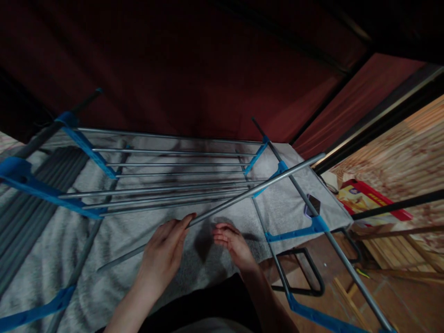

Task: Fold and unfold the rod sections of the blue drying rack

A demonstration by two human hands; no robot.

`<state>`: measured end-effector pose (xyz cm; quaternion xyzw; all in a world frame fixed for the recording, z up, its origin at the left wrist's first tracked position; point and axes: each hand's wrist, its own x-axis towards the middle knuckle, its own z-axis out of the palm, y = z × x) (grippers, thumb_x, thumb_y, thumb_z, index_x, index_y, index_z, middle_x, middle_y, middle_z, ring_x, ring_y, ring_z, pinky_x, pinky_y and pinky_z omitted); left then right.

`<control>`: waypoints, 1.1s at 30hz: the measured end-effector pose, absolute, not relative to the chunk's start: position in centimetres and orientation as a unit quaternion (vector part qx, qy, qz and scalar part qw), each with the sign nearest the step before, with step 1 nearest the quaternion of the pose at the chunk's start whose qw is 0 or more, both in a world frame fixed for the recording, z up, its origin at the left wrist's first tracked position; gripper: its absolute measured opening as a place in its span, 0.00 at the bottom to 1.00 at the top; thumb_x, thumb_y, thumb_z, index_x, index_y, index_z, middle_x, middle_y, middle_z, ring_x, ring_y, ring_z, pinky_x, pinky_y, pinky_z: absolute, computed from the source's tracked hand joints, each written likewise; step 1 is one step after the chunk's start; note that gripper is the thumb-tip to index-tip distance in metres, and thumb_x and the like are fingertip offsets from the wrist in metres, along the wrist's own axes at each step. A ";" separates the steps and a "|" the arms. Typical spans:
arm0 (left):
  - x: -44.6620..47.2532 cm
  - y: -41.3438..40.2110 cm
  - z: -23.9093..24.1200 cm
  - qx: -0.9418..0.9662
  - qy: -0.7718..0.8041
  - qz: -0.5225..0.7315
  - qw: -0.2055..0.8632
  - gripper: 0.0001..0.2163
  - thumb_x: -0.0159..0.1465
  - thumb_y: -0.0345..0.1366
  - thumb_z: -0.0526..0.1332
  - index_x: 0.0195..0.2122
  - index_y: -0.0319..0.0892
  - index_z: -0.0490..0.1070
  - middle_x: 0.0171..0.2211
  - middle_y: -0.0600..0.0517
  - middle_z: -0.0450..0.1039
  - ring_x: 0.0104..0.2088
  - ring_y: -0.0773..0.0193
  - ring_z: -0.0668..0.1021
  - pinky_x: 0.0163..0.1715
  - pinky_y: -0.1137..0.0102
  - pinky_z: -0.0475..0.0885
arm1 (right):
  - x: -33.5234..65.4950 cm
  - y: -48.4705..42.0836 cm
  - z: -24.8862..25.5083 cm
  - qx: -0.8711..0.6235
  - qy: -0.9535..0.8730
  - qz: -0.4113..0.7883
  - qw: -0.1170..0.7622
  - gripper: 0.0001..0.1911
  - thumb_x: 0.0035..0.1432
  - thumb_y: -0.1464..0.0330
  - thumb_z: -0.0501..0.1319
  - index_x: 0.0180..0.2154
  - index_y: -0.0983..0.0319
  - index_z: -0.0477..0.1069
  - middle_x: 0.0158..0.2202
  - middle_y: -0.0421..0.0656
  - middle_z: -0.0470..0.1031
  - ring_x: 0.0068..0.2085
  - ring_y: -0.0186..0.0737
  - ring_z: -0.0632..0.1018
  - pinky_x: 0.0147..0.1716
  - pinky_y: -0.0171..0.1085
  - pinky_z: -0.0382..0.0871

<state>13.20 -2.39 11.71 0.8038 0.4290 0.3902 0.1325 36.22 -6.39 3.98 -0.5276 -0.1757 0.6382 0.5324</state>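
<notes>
A long grey metal tube (256,188) lies slantwise across the view, and my left hand (166,247) is wrapped round it near its lower left part. My right hand (233,243) hangs just below the tube, off it, with its fingers loosely bent and nothing seen in them. Behind both hands is a partly built rack of grey rods (180,164) held between blue plastic brackets (92,152). More blue brackets (294,233) join the side poles on the right. The tube's upper right end crosses in front of a rack pole.
A pile of grey tubes (31,208) lies on the left of the grey blanket (132,291). On the blanket's right edge rests a phone (312,206). A red and yellow package (367,201), a dark metal frame (305,273) and wooden furniture (398,254) are further right. Dark red fabric (173,69) hangs behind.
</notes>
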 end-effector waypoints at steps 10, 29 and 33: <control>10.9 -2.4 6.3 0.818 0.474 0.308 0.107 0.18 0.77 0.40 0.51 0.62 0.49 0.75 0.41 0.49 0.82 0.40 0.56 0.83 0.42 0.64 0.76 | 37.8 -5.9 3.9 -0.544 -0.139 0.585 0.585 0.19 0.47 0.58 0.75 0.40 0.58 0.79 0.38 0.44 0.85 0.40 0.42 0.82 0.45 0.42 0.75; 9.0 -3.1 -0.2 0.846 0.483 0.208 0.084 0.24 0.71 0.28 0.50 0.60 0.50 0.78 0.44 0.47 0.83 0.42 0.54 0.83 0.46 0.60 0.76 | 40.3 -5.7 2.0 -0.512 -0.062 0.555 0.653 0.17 0.45 0.64 0.75 0.38 0.54 0.75 0.41 0.41 0.84 0.49 0.47 0.84 0.54 0.46 0.77; 8.7 -3.2 -0.8 0.848 0.480 0.206 0.089 0.24 0.69 0.27 0.50 0.59 0.50 0.79 0.45 0.47 0.84 0.43 0.53 0.83 0.47 0.60 0.75 | 40.3 -5.6 1.4 -0.507 -0.060 0.563 0.650 0.15 0.46 0.64 0.75 0.36 0.54 0.75 0.40 0.40 0.84 0.46 0.45 0.84 0.53 0.45 0.78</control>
